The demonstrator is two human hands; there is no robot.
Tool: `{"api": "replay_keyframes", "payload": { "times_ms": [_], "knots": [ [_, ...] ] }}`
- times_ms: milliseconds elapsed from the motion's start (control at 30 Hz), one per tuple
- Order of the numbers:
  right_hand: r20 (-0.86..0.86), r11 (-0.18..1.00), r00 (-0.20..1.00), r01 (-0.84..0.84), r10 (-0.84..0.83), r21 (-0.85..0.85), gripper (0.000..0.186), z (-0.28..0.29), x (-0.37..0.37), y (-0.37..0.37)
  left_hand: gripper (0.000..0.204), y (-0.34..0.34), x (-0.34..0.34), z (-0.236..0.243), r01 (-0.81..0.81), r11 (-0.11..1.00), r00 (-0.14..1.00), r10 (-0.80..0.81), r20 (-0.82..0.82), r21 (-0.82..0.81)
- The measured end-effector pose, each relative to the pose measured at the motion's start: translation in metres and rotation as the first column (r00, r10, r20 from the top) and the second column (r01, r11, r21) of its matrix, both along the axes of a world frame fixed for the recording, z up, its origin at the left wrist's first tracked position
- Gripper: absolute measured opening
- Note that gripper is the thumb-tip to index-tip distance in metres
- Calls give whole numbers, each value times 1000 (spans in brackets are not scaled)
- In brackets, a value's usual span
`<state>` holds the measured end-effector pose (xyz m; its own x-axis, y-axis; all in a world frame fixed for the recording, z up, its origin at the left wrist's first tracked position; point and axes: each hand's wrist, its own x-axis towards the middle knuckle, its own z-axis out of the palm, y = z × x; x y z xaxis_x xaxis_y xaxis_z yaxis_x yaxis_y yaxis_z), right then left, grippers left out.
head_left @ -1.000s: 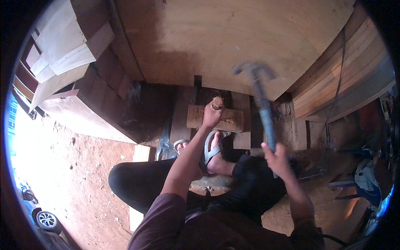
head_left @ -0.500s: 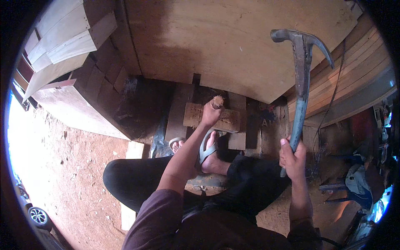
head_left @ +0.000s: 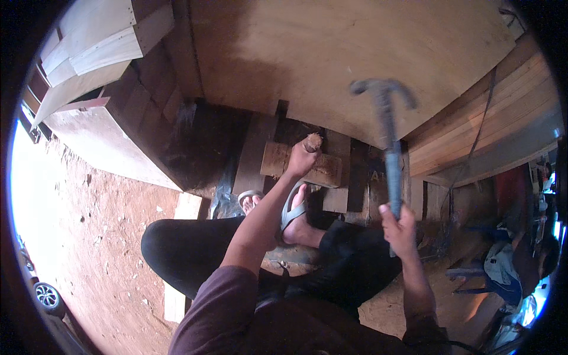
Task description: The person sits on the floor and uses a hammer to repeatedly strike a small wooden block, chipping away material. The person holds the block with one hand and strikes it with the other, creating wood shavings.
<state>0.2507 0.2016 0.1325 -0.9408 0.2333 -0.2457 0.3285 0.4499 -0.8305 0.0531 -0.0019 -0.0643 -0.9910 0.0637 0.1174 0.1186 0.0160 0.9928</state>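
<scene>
My left hand [head_left: 302,161] is closed round a short, upright round wooden piece [head_left: 313,142] with a splintered top; its lower end is hidden by my fingers. It rests over a rough wooden block [head_left: 325,173] just beyond my sandalled foot [head_left: 294,216]. On the right, my right hand [head_left: 399,231] grips the blue-grey handle of a claw hammer [head_left: 389,133], whose motion-blurred head hangs in the air to the right of the wooden piece and above it in the view.
A large plywood panel [head_left: 349,41] spans the far side. Stacked wood pieces [head_left: 94,35] stand left, long planks [head_left: 473,130] right. Dirt ground [head_left: 106,236] lies at left with a car wheel [head_left: 48,297] near the rim. Bags and clutter [head_left: 503,272] fill the lower right.
The hammer rose to the right by half a second ago and has since swung down and leftward in my right hand. My left hand stays on the wooden piece.
</scene>
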Motion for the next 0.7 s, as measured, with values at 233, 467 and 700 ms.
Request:
{"api": "replay_keyframes", "payload": {
  "times_ms": [233, 467, 700],
  "knots": [
    [-107, 982, 989, 81, -100, -171, 17, -14, 7, -6, 21, 5, -3, -10, -33, 999, 999, 32, 32, 10],
    [-51, 945, 968, -229, 247, 234, 23, -68, 6, 8, 21, 4, -14, -18, 4, 1000, 1000, -4, -5, 18],
    [-153, 974, 977, 115, -147, -197, 23, 40, 0, -8, 22, 7, -8, -23, -7, 999, 1000, 6, 16, 49]
  ]
}}
